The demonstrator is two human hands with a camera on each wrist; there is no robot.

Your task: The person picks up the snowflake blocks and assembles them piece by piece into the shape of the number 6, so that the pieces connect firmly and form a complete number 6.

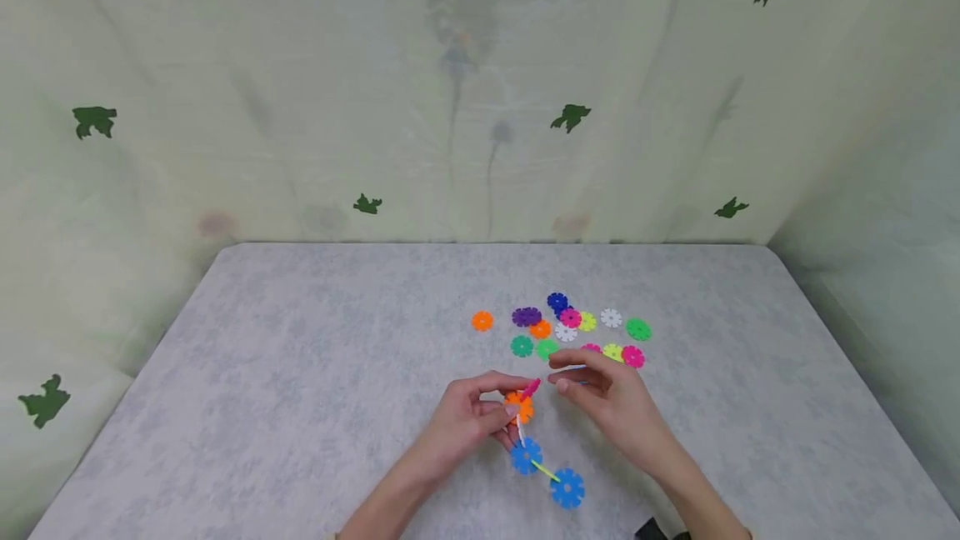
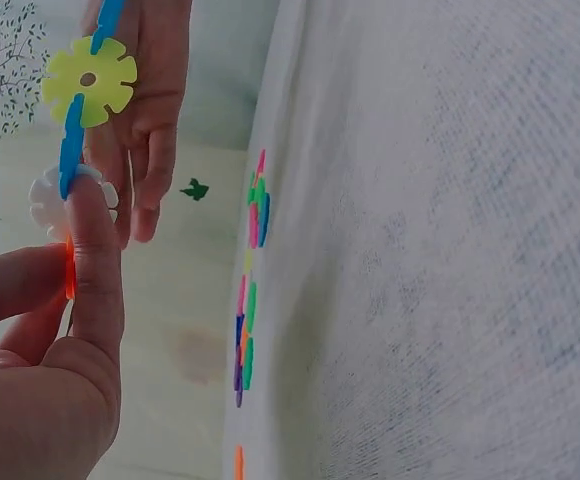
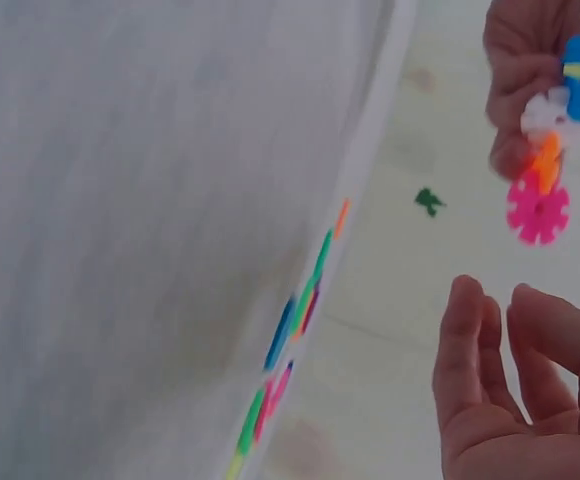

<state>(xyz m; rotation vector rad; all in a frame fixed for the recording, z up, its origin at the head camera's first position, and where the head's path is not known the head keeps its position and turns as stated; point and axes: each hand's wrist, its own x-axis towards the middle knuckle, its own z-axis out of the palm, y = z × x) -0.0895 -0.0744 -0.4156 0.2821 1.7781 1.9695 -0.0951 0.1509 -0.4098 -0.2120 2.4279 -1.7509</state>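
My left hand pinches a chain of notched plastic discs by its orange disc. A pink disc is slotted onto the orange one at the chain's upper end. Below hang a white disc, a blue disc, a yellow disc seen edge-on from the head, and another blue disc at the lower end. Just right of the pink disc is my right hand, fingers loosely bent with a gap between thumb and fingertips and nothing held.
Loose discs lie scattered beyond the hands, among them an orange disc, a purple disc, a white disc and a green disc. The grey table ends at a leaf-patterned curtain. A black object shows by the right forearm.
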